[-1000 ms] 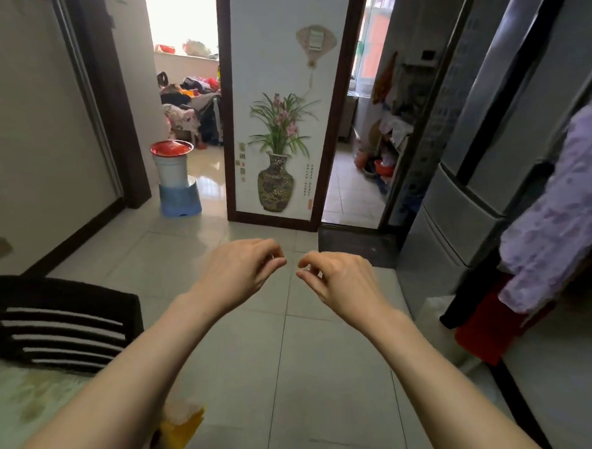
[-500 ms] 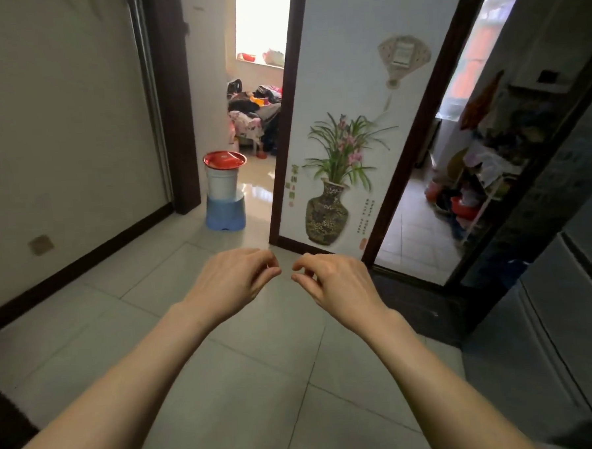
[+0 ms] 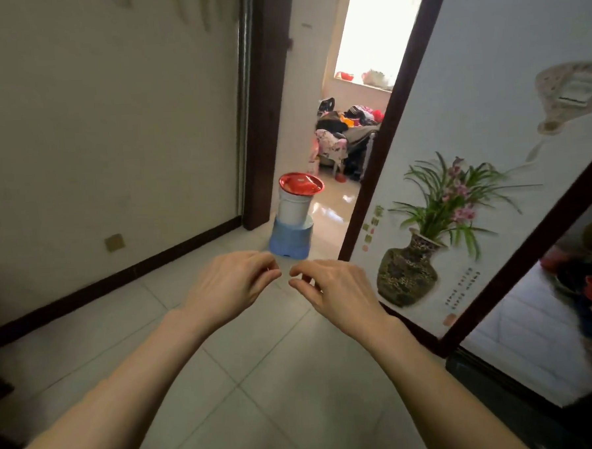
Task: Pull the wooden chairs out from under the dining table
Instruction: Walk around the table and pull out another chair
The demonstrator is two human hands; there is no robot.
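A: My left hand point(image 3: 232, 286) and right hand point(image 3: 336, 291) have fingers loosely curled, holding nothing; beyond the fingertips, a red-lidded bucket point(image 3: 296, 217) on tiled floor point(image 3: 289, 389).

B: Chairs?

A: Neither chairs nor bench in view; reaching blind, I risk grabbing air.

Lighting here is pretty uneven. The far window point(image 3: 377, 31) through the doorway is totally blown out, pure white, no detail, and it throws a shiny glare patch onto the floor tiles point(image 3: 331, 205) just past the red-lidded bucket point(image 3: 300, 196). The near hallway is way dimmer, soft and flat, with the left wall point(image 3: 104, 131) looking greyish-olive and only faint shadows along its top. Both forearms are evenly lit, no hard shadows under them. Wide-angle warp is obvious: the door frame point(image 3: 389, 130) and the panel with the painted vase point(image 3: 407, 273) lean hard. The right edge is smeared and blurry, the bottom corners go dark.
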